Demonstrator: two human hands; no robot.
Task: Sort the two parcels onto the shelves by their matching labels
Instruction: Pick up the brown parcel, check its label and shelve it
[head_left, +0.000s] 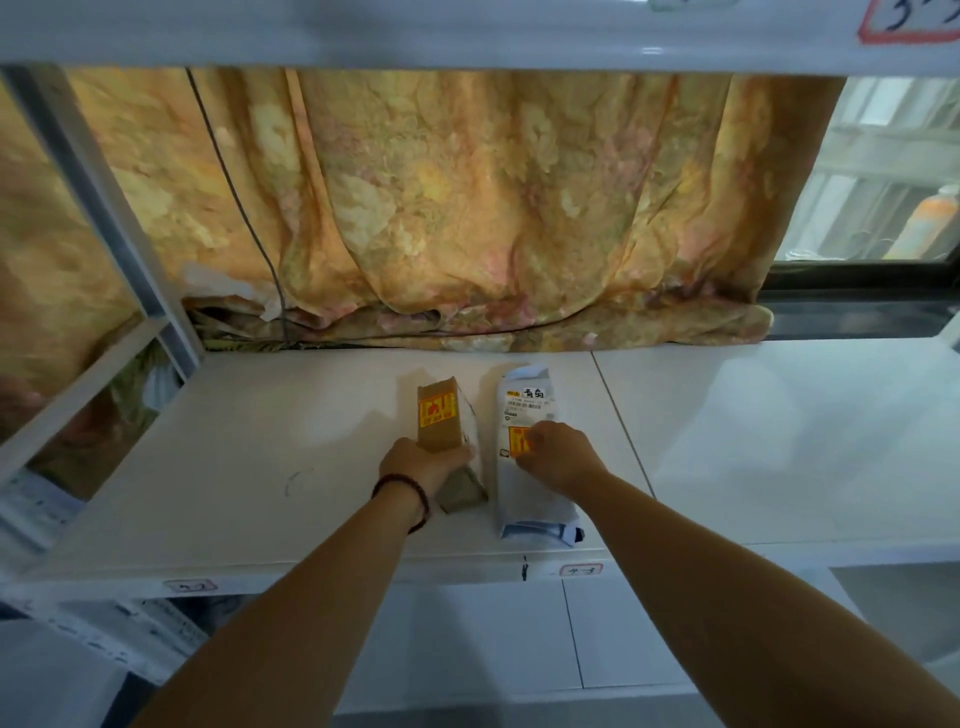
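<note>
A brown cardboard parcel (439, 421) with a yellow and red sticker stands on the white shelf (234, 467), tilted back. My left hand (423, 462) grips its lower end. Just to its right a white plastic mailer parcel (524, 410) lies flat on the same shelf, with a printed label and a yellow sticker. My right hand (558, 457) rests on its middle, fingers curled over the sticker. On the shelf's front edge sit two small red-framed labels, one (190, 586) at the left and one (574, 570) below the white parcel.
An orange floral curtain (467, 208) hangs behind the shelf, with a dark cable (244, 218) running down it. An upper shelf edge (467, 36) with a red-framed label (906, 21) runs overhead. A second white shelf panel (779, 441) lies to the right, a window (883, 171) behind it.
</note>
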